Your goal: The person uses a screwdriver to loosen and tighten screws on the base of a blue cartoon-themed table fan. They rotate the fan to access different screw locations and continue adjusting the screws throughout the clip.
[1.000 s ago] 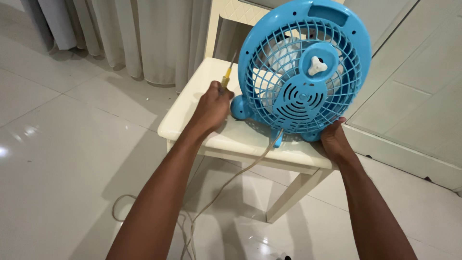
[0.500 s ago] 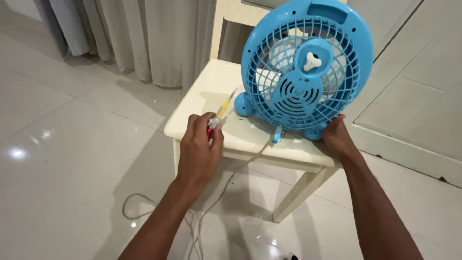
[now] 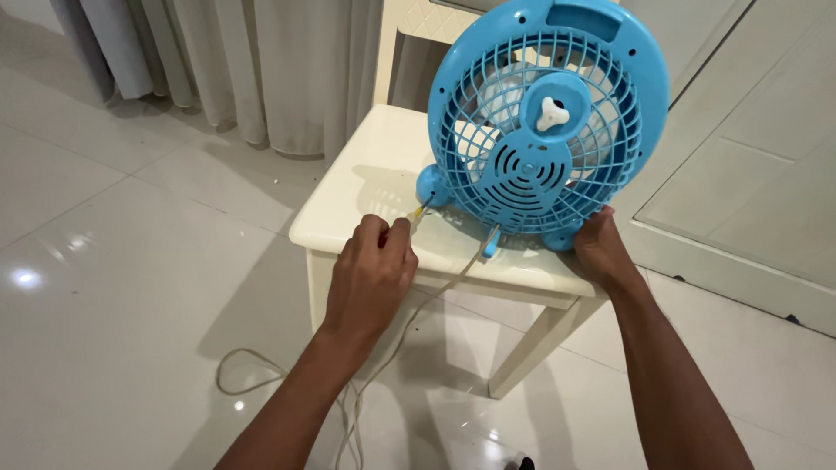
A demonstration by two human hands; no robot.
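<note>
A round blue table fan [image 3: 547,130] stands with its back grille towards me on a cream wooden chair [image 3: 366,204]. My left hand [image 3: 373,274] is closed around a small screwdriver with a yellow shaft [image 3: 416,214], its tip pointing at the fan's left foot. My right hand [image 3: 599,248] grips the fan's lower right foot and steadies it. The fan's white cord [image 3: 453,270] hangs off the seat's front edge down to the floor.
Pale curtains [image 3: 261,70] hang behind the chair at the left. White panelled doors [image 3: 749,174] stand at the right. The cord loops over the glossy white tiled floor [image 3: 113,287] beneath the chair.
My left hand has drawn back from the fan's left side towards the seat's front edge, taking the screwdriver with it. The right hand stays on the fan's base.
</note>
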